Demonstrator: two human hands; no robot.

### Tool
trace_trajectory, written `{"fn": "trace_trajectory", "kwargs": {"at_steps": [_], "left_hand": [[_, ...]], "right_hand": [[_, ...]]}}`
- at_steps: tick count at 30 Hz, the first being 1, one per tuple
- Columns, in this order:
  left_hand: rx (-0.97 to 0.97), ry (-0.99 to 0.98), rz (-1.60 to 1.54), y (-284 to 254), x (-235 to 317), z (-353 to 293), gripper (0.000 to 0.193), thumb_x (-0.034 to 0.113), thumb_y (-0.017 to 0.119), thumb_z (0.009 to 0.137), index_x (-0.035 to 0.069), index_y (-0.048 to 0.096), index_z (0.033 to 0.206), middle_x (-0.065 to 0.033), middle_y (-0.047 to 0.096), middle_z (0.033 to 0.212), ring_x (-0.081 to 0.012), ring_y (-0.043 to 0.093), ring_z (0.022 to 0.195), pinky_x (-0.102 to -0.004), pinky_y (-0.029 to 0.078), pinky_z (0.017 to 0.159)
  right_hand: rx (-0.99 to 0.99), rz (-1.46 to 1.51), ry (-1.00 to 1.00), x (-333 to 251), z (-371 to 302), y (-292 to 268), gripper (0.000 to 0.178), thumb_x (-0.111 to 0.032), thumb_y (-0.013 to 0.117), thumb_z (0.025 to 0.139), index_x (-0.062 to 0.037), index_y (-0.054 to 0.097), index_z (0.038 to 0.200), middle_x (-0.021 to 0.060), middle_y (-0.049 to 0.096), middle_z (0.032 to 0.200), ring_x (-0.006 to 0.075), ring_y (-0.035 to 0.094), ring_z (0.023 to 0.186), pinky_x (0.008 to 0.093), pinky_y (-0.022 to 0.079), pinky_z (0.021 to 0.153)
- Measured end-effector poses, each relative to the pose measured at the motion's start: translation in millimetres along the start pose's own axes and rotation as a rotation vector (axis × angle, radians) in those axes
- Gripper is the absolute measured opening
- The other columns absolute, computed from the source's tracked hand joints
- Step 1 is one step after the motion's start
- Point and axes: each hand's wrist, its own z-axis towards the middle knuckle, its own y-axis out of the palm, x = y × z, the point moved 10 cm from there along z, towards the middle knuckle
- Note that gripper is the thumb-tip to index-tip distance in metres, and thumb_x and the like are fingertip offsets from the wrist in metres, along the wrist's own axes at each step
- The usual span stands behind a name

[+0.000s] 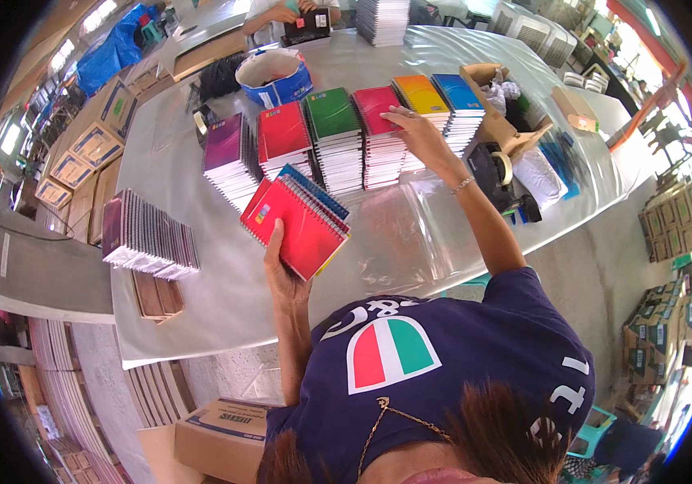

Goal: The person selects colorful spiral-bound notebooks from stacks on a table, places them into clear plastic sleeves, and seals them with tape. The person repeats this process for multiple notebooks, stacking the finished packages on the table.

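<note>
My left hand point(284, 274) is closed around several spiral notebooks, with a red notebook point(302, 226) on top. Blue covers point(298, 179) fan out behind it, and a bit of yellow shows below. Fingers outstretched, my right hand point(410, 129) rests on the upper right of a pink notebook point(374, 109) topping its stack. Beside that stack stand piles topped with a purple notebook point(225, 141), another red notebook point(283, 129), a green notebook point(331, 111), a yellow-orange notebook point(420, 94) and a blue notebook point(456, 91).
Clear plastic point(402, 242) lies on the covered table point(217, 323) before me. Leaning notebooks point(148, 234) stand at left. A blue-white container point(275, 77) and an open carton point(495, 121) flank the piles; a black tape dispenser point(495, 173) sits right. A person point(289, 16) works across the table.
</note>
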Motion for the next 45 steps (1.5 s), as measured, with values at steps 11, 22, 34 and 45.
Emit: {"fn": "trace_trajectory", "kwargs": {"at_steps": [11,22,34,45], "left_hand": [[-0.085,-0.058,0.088,20,-26,8,0.068,0.046,0.061,0.092,-0.002,0.041,0.136,-0.0137,0.055,0.131,-0.0235,0.057,0.118,-0.0399,0.049,0.099],[-0.052,-0.142,0.111,14,-41,14,0.043,0.021,0.062,0.094,-0.002,0.049,0.127,-0.0133,0.062,0.118,-0.0221,0.064,0.104,-0.0379,0.054,0.09],[-0.028,-0.177,0.047,16,-43,7,0.033,0.014,0.065,0.09,-0.001,0.056,0.118,-0.0104,0.065,0.109,-0.0197,0.066,0.097,-0.0349,0.054,0.087],[-0.178,-0.186,0.02,23,-35,4,0.058,0.043,0.059,0.094,0.001,0.047,0.132,-0.0133,0.06,0.124,-0.0231,0.061,0.113,-0.0397,0.052,0.095]], "right_hand": [[0.373,0.645,0.19,-49,-27,-76,0.024,-0.003,0.055,0.095,-0.0014,0.066,0.116,0.0077,0.069,0.113,0.0152,0.063,0.1,0.0266,0.049,0.089],[-0.094,0.172,-0.264,-145,-52,-41,0.022,-0.009,0.064,0.086,-0.0121,0.071,0.107,0.008,0.063,0.123,0.0262,0.055,0.119,0.0381,0.039,0.106],[0.176,-0.064,0.172,97,-20,-47,0.033,0.001,0.06,0.084,-0.005,0.067,0.116,0.0167,0.064,0.119,0.0309,0.063,0.11,0.035,0.05,0.093],[0.041,1.562,-0.065,-52,10,-70,0.024,-0.01,0.059,0.093,-0.006,0.065,0.116,0.0177,0.064,0.121,0.027,0.056,0.119,0.0334,0.046,0.1]]}}
